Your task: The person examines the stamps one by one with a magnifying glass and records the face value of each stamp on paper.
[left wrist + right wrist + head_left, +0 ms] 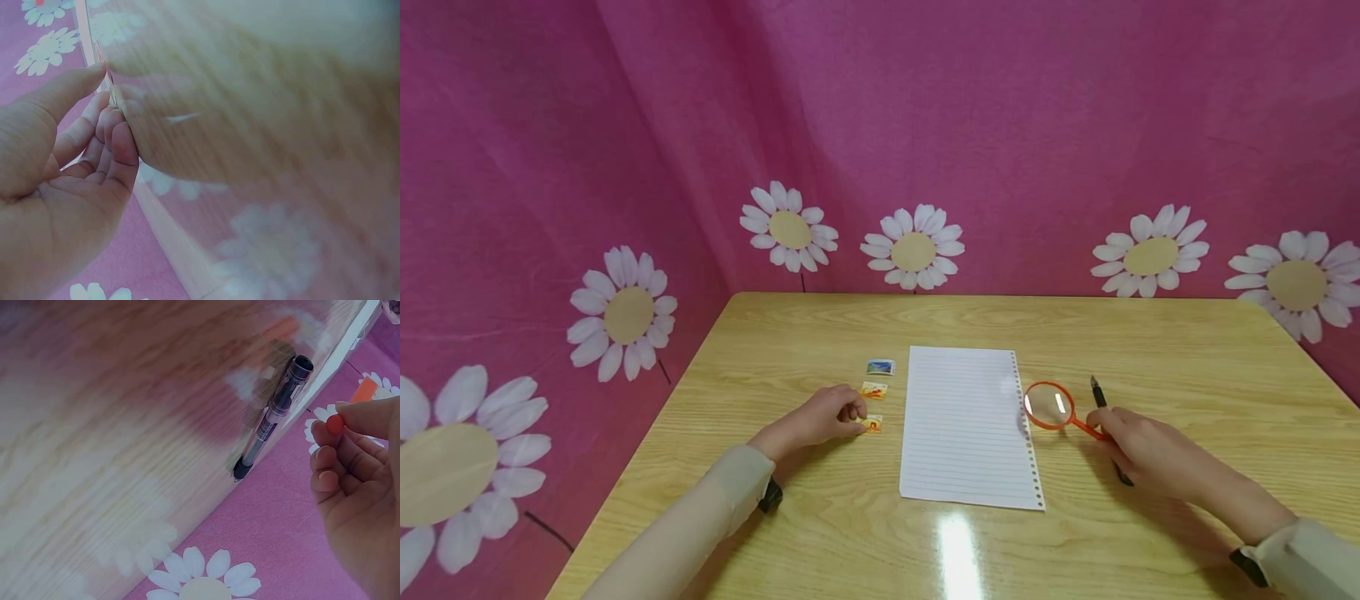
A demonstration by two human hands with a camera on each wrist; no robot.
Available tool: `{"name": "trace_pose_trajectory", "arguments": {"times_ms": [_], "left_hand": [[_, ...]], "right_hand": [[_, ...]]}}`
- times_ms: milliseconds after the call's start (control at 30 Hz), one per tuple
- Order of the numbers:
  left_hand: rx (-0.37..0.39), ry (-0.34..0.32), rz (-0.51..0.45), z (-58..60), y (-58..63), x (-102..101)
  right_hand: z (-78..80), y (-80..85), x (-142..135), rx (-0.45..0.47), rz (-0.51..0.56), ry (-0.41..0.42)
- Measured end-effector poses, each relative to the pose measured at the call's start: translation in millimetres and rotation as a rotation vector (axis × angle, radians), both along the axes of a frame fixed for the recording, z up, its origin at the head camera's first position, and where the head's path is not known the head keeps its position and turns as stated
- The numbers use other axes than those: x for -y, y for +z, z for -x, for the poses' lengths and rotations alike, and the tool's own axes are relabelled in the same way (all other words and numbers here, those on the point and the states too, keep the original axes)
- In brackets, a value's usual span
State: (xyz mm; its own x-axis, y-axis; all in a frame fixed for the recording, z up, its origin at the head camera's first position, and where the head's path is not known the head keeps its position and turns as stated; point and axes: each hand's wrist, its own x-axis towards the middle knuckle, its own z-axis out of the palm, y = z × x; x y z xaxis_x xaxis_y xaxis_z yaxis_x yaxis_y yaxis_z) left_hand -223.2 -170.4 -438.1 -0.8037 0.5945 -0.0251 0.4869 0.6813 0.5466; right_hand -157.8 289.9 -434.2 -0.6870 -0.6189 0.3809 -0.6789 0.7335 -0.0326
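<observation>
My left hand (820, 417) rests at the left edge of the nearest of three small stamp-like pictures, a yellow one (874, 423) lying flat. Thumb and fingertips touch down there, with a gap between them in the left wrist view. Behind it lie another yellow picture (876, 391) and a blue-green one (881, 367). My right hand (1157, 450) pinches the handle of an orange magnifying glass (1049, 406) between thumb and forefinger. Its lens hovers by the punched edge of a lined sheet (966, 433). A black pen (1099, 396) lies on the table, partly hidden under that hand.
The wooden table (820, 533) shines with a reflected light near its front. Pink cloth (1000, 125) printed with white flowers hangs behind the table and at its left.
</observation>
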Motion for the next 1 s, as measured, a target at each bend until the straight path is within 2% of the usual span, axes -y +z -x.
{"name": "trace_pose_trajectory", "arguments": {"times_ms": [100,367,600,1000], "left_hand": [[0.001,-0.002,0.002,-0.3,0.1,0],[0.005,0.000,0.009,-0.3,0.1,-1],[0.013,0.008,0.011,-0.8,0.6,-2],[0.012,0.018,0.007,-1.0,0.9,-2]], "right_hand": [[-0.4,1.5,1,0.026,0.003,-0.020],[-0.3,4.3,2,0.168,0.036,-0.085],[2.7,3.4,3,0.219,0.082,-0.112],[8.7,7.9,13,0.352,0.088,-0.253]]}}
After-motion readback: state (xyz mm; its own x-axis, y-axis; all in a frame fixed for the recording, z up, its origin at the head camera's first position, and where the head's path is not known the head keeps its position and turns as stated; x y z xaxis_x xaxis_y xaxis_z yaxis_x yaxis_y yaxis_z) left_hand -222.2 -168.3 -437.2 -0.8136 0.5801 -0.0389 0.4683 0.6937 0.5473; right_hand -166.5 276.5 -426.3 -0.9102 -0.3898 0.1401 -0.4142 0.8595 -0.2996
